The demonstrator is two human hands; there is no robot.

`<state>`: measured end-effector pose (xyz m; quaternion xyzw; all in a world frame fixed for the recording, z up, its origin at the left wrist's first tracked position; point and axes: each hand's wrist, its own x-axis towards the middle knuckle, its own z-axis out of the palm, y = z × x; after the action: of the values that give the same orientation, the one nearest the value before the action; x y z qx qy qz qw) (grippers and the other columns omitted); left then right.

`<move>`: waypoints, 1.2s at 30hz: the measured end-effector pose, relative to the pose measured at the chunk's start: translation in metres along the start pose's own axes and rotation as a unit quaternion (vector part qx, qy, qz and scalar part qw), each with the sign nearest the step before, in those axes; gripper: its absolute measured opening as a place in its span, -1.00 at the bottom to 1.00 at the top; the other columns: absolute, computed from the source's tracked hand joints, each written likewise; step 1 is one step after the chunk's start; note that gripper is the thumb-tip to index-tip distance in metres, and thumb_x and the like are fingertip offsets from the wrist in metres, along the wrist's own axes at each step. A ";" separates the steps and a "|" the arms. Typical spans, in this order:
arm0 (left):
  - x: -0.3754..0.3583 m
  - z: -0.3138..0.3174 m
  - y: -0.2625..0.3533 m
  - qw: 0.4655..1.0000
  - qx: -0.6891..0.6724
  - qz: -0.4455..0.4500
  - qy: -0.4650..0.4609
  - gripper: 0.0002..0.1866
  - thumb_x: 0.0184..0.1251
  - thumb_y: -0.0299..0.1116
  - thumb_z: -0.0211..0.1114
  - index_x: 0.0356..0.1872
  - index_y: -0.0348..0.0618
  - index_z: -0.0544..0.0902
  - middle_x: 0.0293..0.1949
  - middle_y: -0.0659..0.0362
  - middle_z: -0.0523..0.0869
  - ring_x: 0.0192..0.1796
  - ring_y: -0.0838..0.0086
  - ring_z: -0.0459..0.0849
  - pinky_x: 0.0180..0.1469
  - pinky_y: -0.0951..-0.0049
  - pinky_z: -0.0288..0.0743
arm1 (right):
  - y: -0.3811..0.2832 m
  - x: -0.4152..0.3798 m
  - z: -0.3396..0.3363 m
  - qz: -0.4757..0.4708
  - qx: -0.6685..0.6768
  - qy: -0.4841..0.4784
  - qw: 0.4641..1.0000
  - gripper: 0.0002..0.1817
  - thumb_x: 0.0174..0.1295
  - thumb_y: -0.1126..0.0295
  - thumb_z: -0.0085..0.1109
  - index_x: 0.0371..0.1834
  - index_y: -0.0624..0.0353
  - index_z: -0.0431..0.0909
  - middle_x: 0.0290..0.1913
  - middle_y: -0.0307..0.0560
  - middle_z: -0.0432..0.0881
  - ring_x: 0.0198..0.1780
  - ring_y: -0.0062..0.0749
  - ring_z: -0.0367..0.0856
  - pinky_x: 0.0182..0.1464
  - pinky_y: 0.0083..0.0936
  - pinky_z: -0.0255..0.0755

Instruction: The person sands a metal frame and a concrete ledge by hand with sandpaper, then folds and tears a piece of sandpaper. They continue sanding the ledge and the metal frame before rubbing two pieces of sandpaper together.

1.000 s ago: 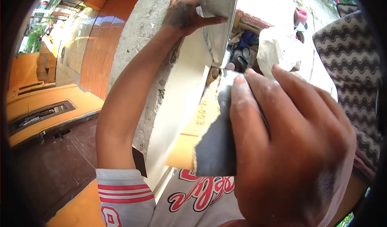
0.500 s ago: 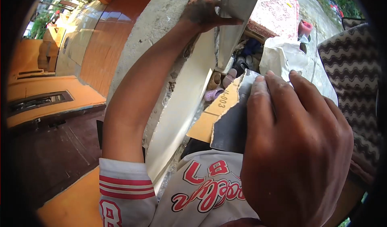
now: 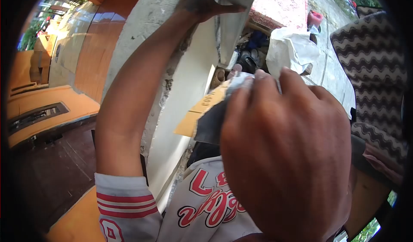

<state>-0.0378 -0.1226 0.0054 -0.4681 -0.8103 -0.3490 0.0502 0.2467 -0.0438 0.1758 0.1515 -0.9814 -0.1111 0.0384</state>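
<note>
Head view: the left hand [image 3: 201,2], fingers curled, grips a pale metal strip [image 3: 230,16] against a rough concrete pillar [image 3: 142,35] at the top. Below the strip and right of the pillar, the right hand [image 3: 284,156] fills the foreground, fingers closed on a folded sheet of sandpaper [image 3: 206,115]. A white plastic bag [image 3: 290,50] lies beyond it.

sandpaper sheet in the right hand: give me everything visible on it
The sandpaper sheet is a folded or curled piece with a tan paper backing carrying dark printed characters too small to read, and a dark grey abrasive face. Its upper part looks whitish, perhaps dusted. The right hand grips it from above and covers much of it. It sits tilted, close beside the pale flat strip; contact between them cannot be told.
</note>
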 end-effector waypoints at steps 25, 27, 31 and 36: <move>0.000 -0.002 0.003 0.999 0.021 0.010 0.032 -0.51 0.00 0.06 0.62 -0.09 0.02 0.81 -0.05 0.05 0.79 0.07 0.14 0.70 0.18 0.16 0.56 | -0.039 0.019 0.000 -0.022 0.030 -0.197 0.980 -0.57 0.12 0.34 0.19 -0.03 0.47 0.72 -0.04 0.53 0.69 0.12 0.24 0.67 -0.01 0.02 0.64; -0.002 -0.006 0.005 0.998 0.037 0.032 0.028 -0.51 0.01 0.02 0.63 -0.07 0.01 0.80 -0.03 0.05 0.78 0.08 0.14 0.70 0.18 0.18 0.56 | -0.036 0.019 0.007 -0.027 0.068 -0.207 0.976 -0.64 0.14 0.35 0.20 -0.11 0.42 0.75 -0.08 0.47 0.72 0.05 0.19 0.71 -0.10 -0.08 0.65; -0.001 -0.008 0.003 0.999 -0.003 0.027 0.040 -0.49 0.00 0.01 0.64 -0.02 0.03 0.78 -0.01 0.03 0.77 0.07 0.12 0.69 0.18 0.18 0.56 | -0.011 0.001 0.051 0.056 0.170 -0.235 0.955 -0.81 0.22 0.37 0.20 -0.34 0.27 0.71 -0.32 0.12 0.74 -0.14 -0.02 0.75 -0.29 -0.19 0.56; -0.005 -0.004 -0.003 0.997 0.070 -0.005 0.027 -0.47 0.01 0.18 0.57 -0.06 0.12 0.81 0.01 0.08 0.77 0.13 0.12 0.66 0.26 0.12 0.48 | 0.036 -0.043 0.112 0.213 0.208 -0.176 0.938 -0.85 0.30 0.40 0.19 -0.23 0.23 0.68 -0.26 0.13 0.72 -0.15 -0.03 0.72 -0.09 -0.17 0.56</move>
<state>-0.0381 -0.1294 0.0050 -0.4502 -0.8332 -0.3043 0.1026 0.2648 0.0258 0.0731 -0.0781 -0.9831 0.0811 -0.1445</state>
